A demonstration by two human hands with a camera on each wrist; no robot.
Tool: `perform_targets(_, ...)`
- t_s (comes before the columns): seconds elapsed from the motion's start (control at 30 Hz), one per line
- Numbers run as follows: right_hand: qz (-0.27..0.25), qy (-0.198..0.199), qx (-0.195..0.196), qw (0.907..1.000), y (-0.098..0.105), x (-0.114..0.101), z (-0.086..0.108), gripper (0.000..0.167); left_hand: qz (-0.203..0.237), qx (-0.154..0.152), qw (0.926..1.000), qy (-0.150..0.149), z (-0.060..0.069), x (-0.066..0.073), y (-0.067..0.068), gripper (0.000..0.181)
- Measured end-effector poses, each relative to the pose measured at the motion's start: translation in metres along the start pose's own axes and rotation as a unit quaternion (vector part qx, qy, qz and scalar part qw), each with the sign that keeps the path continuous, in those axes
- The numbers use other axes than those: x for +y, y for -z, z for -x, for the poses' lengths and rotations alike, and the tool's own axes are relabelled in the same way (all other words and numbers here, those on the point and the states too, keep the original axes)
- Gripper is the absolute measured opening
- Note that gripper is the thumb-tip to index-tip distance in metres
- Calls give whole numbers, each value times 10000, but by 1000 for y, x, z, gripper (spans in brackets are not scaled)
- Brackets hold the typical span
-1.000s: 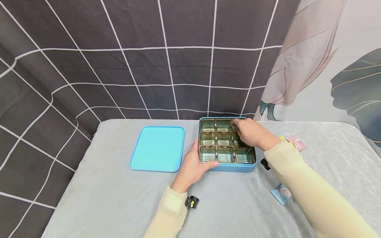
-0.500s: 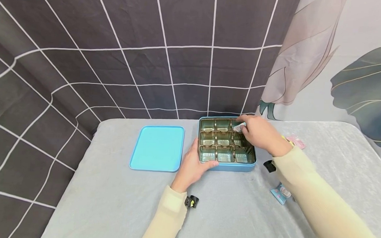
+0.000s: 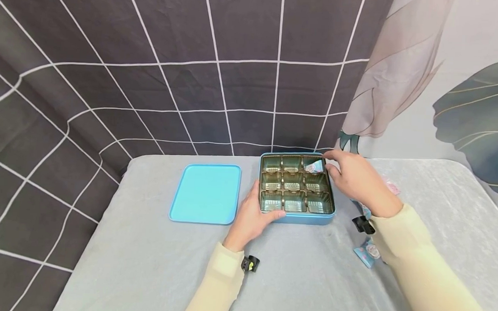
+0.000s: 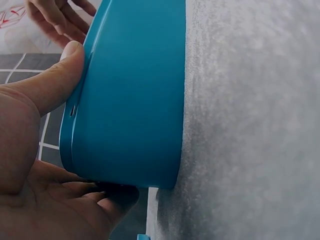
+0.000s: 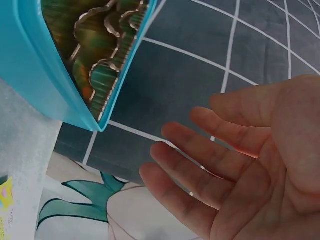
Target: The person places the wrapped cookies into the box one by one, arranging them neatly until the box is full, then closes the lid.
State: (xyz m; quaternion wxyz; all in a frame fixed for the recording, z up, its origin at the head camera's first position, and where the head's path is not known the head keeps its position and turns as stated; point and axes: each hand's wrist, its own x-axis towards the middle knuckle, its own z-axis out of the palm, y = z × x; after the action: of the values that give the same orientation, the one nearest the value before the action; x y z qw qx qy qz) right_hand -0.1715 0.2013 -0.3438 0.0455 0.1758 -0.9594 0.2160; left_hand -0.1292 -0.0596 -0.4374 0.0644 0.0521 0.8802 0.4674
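Observation:
A blue tin (image 3: 309, 219) holds a brownish plastic insert (image 3: 282, 191) divided into several square compartments. My left hand (image 3: 252, 223) grips its front left corner, thumb on the front rim and fingers along the left side; the left wrist view shows the thumb (image 4: 62, 75) on the edge. In the back right compartment lies a small blue-and-white wrapped packet (image 3: 315, 166). My right hand (image 3: 354, 178) hovers just off the tin's right side, holding nothing. Its fingers are spread and relaxed in the right wrist view, apart from the tin (image 5: 55, 95).
The blue lid (image 3: 206, 195) lies flat left of the tin. Another blue packet (image 3: 366, 253) lies at front right. A pink packet (image 3: 393, 186) shows behind the right wrist, and a yellow wrapper (image 5: 6, 195) edges into the right wrist view. A tiled-pattern curtain hangs behind the table.
My right hand has let go of the blue-and-white packet in the back right compartment and moved out to the right. My left hand stays on the tin.

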Motion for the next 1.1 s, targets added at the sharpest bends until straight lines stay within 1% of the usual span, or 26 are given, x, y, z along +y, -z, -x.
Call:
perform_targets(0.17, -69, -128, 188, 9997, 1, 3, 9, 32, 12, 1, 10000, -28, 0, 2, 0, 112)
perform_targets(0.33, -236, -147, 403, 9988, -1, 8, 17, 30, -35, 10, 10000, 60, 1, 1, 1, 113)
perform_targets(0.43, -340, -207, 522, 9978, -3, 11, 22, 30, -45, 12, 10000, 62, 1, 1, 1, 114)
perform_targets(0.6, -396, -478, 505, 9968, -5, 17, 33, 31, 2, -9, 10000, 10, 1, 1, 0, 113)
perform_targets(0.83, -456, -820, 534, 9942, -9, 23, 44, 33, -30, 16, 10000, 14, 2, 0, 0, 113)
perform_targets(1.0, -429, -1030, 489, 9926, -14, 26, 48, 35, -75, 15, 10000, 39, 2, 1, 0, 113)
perform_targets(1.1, -373, -1075, 488, 9923, -16, 26, 47, 35, -85, 42, 9999, 53, 2, 1, 0, 113)
